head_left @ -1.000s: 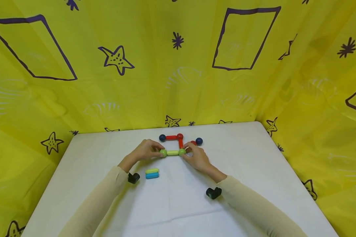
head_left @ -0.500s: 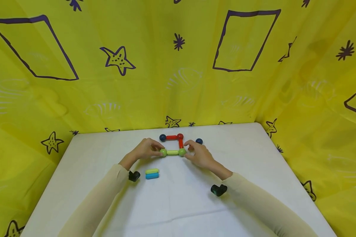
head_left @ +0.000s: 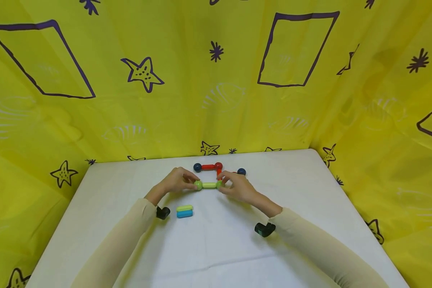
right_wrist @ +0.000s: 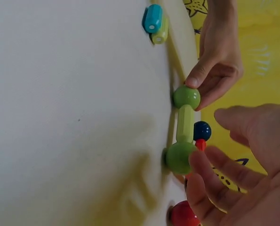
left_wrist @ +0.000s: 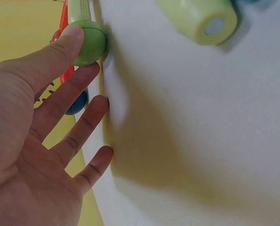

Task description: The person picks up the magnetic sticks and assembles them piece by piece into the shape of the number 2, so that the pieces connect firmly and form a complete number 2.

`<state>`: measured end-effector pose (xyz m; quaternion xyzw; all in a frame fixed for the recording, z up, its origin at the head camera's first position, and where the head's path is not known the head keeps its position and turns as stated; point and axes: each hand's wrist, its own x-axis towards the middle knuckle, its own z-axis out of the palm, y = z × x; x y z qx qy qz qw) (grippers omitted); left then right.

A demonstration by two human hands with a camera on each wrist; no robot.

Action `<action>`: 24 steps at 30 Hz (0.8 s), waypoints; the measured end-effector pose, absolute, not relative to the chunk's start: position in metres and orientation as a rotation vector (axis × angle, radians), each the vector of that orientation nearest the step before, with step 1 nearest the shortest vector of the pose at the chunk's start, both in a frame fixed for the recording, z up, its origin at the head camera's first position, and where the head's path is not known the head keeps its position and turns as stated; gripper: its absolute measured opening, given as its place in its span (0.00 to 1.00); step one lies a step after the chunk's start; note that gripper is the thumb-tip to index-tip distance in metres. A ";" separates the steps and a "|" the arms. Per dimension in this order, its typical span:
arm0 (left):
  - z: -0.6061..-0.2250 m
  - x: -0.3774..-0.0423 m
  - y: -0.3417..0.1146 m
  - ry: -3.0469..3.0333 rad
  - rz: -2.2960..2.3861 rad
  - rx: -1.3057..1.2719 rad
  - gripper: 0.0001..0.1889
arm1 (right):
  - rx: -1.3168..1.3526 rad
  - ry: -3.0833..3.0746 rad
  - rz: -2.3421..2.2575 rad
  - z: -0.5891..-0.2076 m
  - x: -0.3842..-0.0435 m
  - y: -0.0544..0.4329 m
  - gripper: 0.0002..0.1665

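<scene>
My left hand (head_left: 178, 181) pinches a green ball (left_wrist: 92, 44) between thumb and index finger, the other fingers spread. That ball sits at the left end of a light green magnetic rod (right_wrist: 185, 123). At the rod's right end is another green ball (right_wrist: 180, 158). My right hand (head_left: 240, 188) is at this second ball, fingertips overlapping its edge and thumb apart from it in the right wrist view. From there a red rod (head_left: 219, 173), partly behind my right fingers, runs back to a red ball (head_left: 218, 165). Another red rod (head_left: 208, 167) joins it to a dark blue ball (head_left: 197, 167).
A second dark blue ball (head_left: 241, 171) lies right of the shape, beside a loose red ball (right_wrist: 184, 214) mostly hidden by my right hand. Nearer, a yellow-green rod (head_left: 184, 208) and a blue rod (head_left: 185, 214) lie side by side on the white table (head_left: 216, 240). A yellow curtain (head_left: 187, 116) hangs behind.
My right hand has shifted slightly off the right green ball and come back to it, its fingers now overlapping the upright red rod. My left hand stays on the left ball.
</scene>
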<state>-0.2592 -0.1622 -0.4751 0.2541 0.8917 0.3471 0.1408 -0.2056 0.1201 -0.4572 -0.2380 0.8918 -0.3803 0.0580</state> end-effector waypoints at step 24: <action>-0.476 -0.262 -0.165 2.537 1.051 0.780 0.13 | -1.113 2.210 -1.007 -0.468 -0.214 0.052 0.19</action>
